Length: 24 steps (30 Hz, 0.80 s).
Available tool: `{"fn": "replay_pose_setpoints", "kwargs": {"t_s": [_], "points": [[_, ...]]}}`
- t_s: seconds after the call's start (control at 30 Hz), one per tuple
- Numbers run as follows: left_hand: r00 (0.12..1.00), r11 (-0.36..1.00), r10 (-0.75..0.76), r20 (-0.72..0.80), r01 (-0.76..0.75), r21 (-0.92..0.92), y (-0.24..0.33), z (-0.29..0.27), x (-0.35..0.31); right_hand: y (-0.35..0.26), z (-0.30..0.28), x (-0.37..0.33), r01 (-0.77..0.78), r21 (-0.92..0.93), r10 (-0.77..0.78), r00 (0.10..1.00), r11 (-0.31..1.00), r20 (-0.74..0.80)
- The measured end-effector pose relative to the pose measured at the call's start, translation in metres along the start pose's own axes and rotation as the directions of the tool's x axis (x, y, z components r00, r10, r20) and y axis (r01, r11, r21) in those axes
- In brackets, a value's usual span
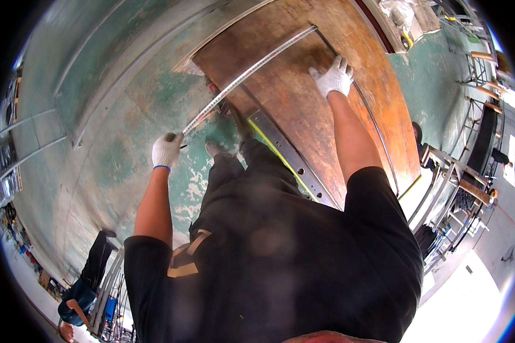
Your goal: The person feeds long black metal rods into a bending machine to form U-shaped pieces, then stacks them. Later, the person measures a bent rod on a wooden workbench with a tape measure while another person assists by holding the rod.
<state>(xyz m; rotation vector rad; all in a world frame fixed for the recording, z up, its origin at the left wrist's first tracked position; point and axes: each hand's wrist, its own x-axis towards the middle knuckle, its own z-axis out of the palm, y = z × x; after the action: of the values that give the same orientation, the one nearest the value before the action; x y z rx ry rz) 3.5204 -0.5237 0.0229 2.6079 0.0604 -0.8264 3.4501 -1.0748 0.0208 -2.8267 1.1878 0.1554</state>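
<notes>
My left hand (pixel 167 150), in a white knit glove, is closed on the near end of a tape measure, out past the left edge of the wooden tabletop. A short thin dark thing juts from beside its fingers. The pale tape blade (pixel 249 72) stretches up and right over the board, its far tip at the end of a long thin dark strip (pixel 367 107). Also gloved, my right hand (pixel 333 79) lies on the brown wooden tabletop (pixel 286 94), thumb spread away, fingertips touching that strip. Another dark strip (pixel 292 139) runs roughly parallel nearer my body.
A dark metal bar with holes and a yellow-green edge (pixel 280 151) lines the board's near side. Metal racks (pixel 455 177) stand at right, with a padded block (pixel 415 26) at far right. Another person (pixel 88 280) is at lower left. Worn green floor (pixel 120 148) surrounds the table.
</notes>
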Motion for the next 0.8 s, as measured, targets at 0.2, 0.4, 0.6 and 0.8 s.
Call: {"fn": "replay_pose_setpoints", "kwargs": {"t_s": [0.2,0.4,0.6,0.8], "points": [[0.999,0.992,-0.038,0.037,0.042,-0.121,-0.011,0.012,-0.005,-0.003,-0.011,-0.001,-0.021,-0.031,0.022,0.999,0.999,0.028],[1.000,0.928,-0.018,0.024,0.025,-0.372,-0.001,0.038,-0.031,0.000,-0.013,-0.006,-0.035,0.035,0.034,0.999,0.999,0.037],[0.980,0.877,-0.023,0.196,0.114,-0.468,-0.002,0.052,-0.048,0.000,-0.026,-0.049,-0.025,0.062,0.028,0.999,0.998,-0.044],[0.962,0.896,-0.012,0.274,0.132,-0.424,-0.011,0.057,-0.061,0.048,-0.005,-0.209,0.042,0.323,0.014,0.985,0.945,-0.170]]}}
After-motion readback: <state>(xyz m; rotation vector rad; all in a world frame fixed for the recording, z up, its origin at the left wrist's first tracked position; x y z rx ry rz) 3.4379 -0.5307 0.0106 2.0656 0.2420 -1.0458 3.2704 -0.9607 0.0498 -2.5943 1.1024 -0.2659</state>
